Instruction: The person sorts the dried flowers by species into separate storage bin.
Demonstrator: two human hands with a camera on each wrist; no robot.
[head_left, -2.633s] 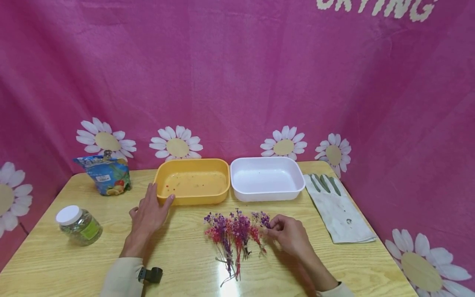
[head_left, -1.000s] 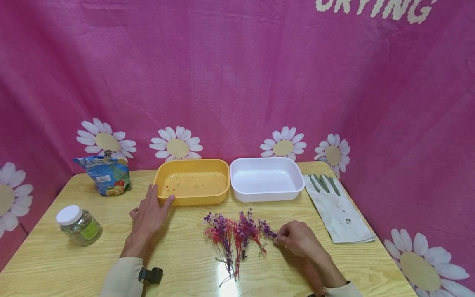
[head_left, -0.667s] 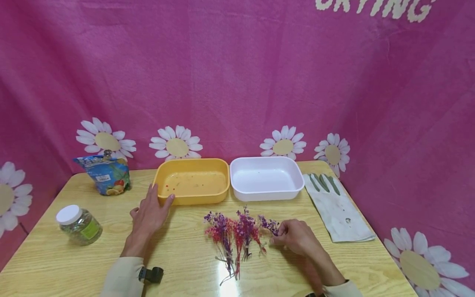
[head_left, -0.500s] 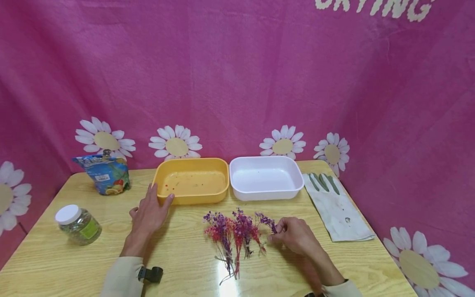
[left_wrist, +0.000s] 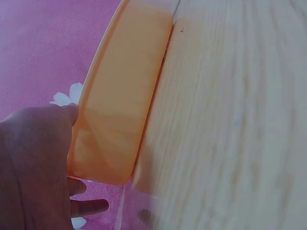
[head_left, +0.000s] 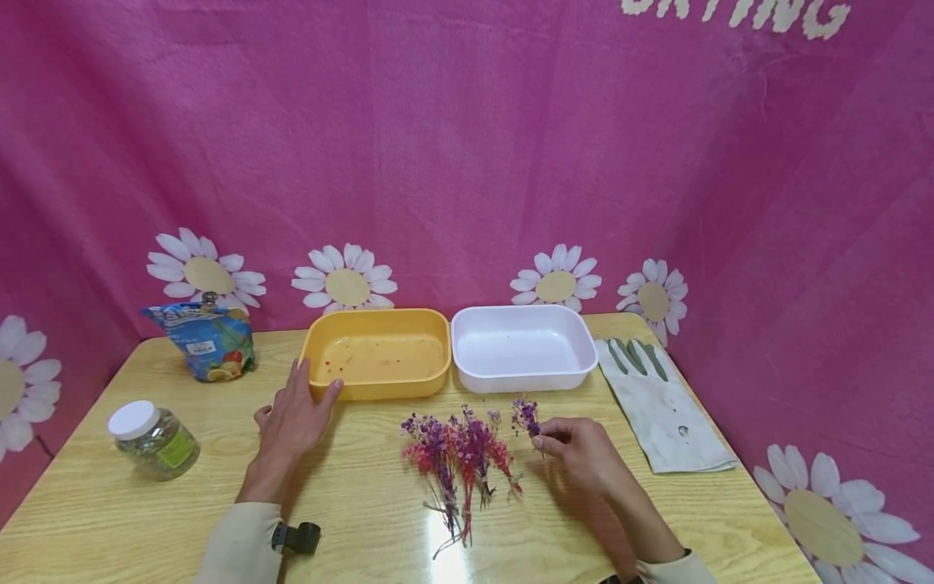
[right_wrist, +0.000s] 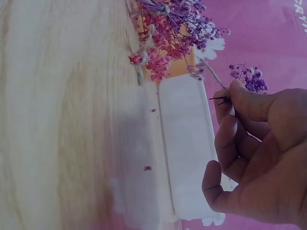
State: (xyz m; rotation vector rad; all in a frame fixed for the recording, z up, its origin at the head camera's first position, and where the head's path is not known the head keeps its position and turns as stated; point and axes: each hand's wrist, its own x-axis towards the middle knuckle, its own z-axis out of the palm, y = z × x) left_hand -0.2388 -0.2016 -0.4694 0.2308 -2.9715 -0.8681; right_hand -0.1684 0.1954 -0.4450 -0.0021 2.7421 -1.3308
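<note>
Between the thumb and forefinger of my right hand (head_left: 584, 456) is a small sprig of purple dried flowers (head_left: 524, 416), pinched by its stem. The right wrist view shows the stem ends poking out past the thumb tip, with twine beside them. Just left of it lie several bunches of purple and pink dried flowers (head_left: 441, 454), stems toward me and some tied with twine. My left hand (head_left: 293, 423) rests at the near left corner of the yellow-orange tub (head_left: 379, 391), fingers fairly straight, thumb (left_wrist: 72, 112) at its rim.
A white tub (head_left: 525, 383) stands right beside the yellow one. To the right lies a folded pale cloth (head_left: 660, 430) with green leaf shapes. A lidded jar (head_left: 156, 446) and a blue pouch (head_left: 212, 345) stand at the left of the wooden table (head_left: 350, 503).
The right hand has drawn the purple sprig right, away from the bunches, and now holds it more upright and a little farther from me. The left hand has kept its place.
</note>
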